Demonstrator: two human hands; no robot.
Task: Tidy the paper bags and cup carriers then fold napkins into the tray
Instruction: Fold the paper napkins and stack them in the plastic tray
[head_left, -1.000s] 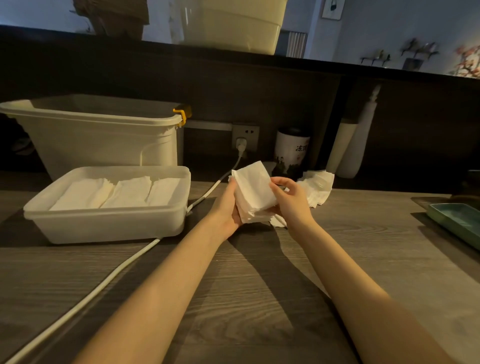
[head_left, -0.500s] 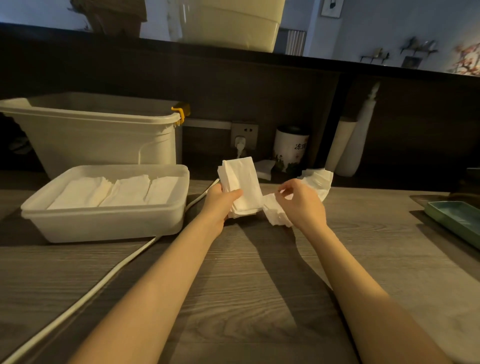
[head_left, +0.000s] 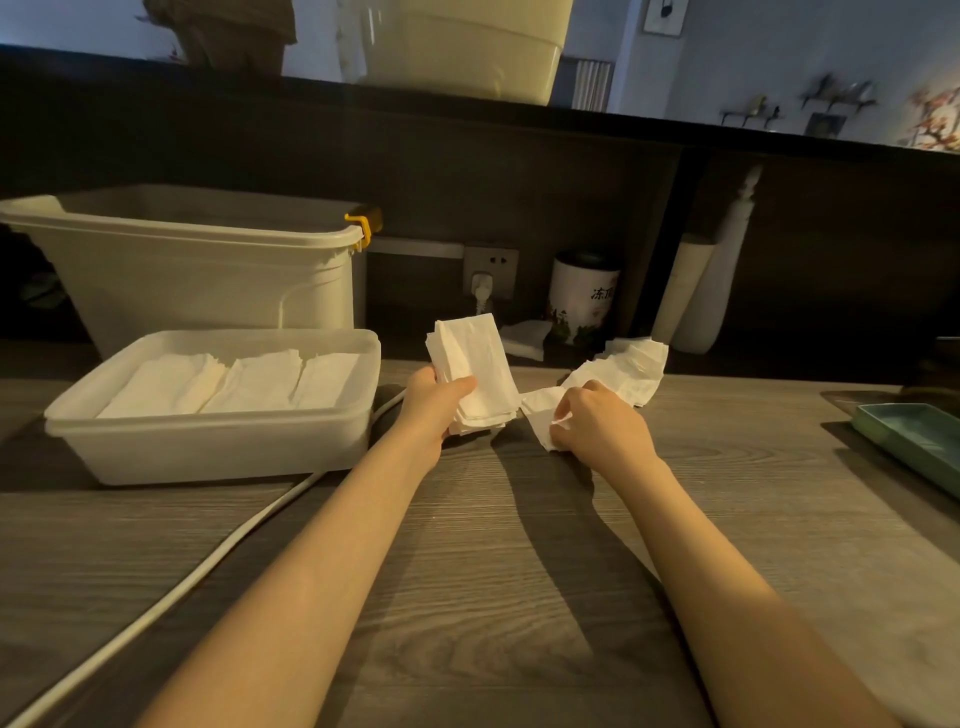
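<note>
At the far left stands a tall pale tub with a yellow clip on its rim, and just near of it the shallow white tray sits on the wooden bench, already carrying three rows of folded napkins laid side by side, with little bare room showing at its right end. A white cable runs from the wall socket past the tray's right corner toward the near left edge. Right of the tray, the left hand grips a folded stack of napkins upright, thumb across its front and fingers curled behind, probably to keep the fold squared while the other hand works. Just beside it, the right hand rests low on the bench with its fingers pinching a loose napkin at the near end of a rumpled pile of unfolded napkins, seemingly drawing the next sheet for folding. Behind stand a white canister with dark print and a pale bottle. At the far right edge lies a green dish. No paper bags or cup carriers are in view.
</note>
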